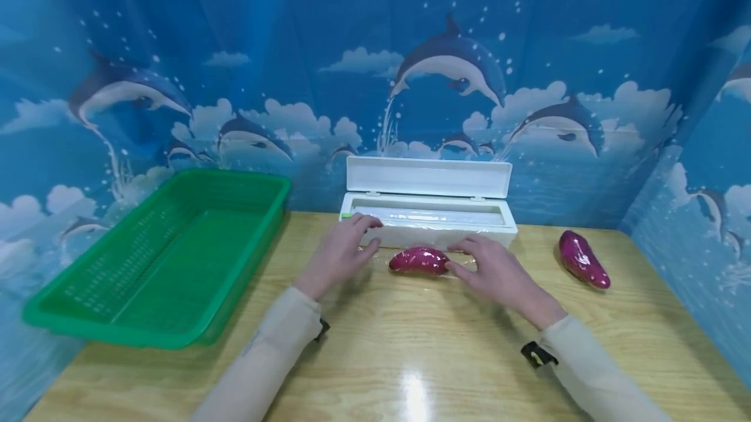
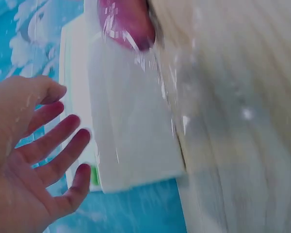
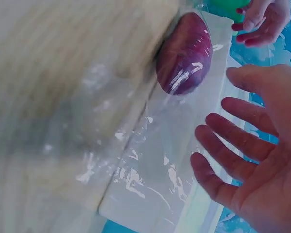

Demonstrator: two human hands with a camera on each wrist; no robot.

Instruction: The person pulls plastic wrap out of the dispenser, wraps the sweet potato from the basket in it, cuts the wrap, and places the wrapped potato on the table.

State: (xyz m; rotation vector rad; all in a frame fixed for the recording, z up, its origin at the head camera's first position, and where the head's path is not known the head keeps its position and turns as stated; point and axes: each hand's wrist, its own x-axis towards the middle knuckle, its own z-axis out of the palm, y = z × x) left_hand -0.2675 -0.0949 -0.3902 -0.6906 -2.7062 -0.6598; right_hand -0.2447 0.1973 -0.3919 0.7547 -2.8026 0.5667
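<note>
Near the bench's (image 1: 375, 344) back edge, one vegetable (image 1: 418, 261) is covered by film (image 3: 131, 183), seemingly unsealed, grip wide in left hand (image 1: 340, 252) and right hand (image 1: 499, 273).

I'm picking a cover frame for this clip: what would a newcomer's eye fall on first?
Probably the large green basket at the left of the table, vivid against the blue dolphin backdrop. Next would come the glossy purple vegetable between the left hand and right hand, just in front of the open white box. A second purple vegetable lies alone toward the table's right side.
</note>
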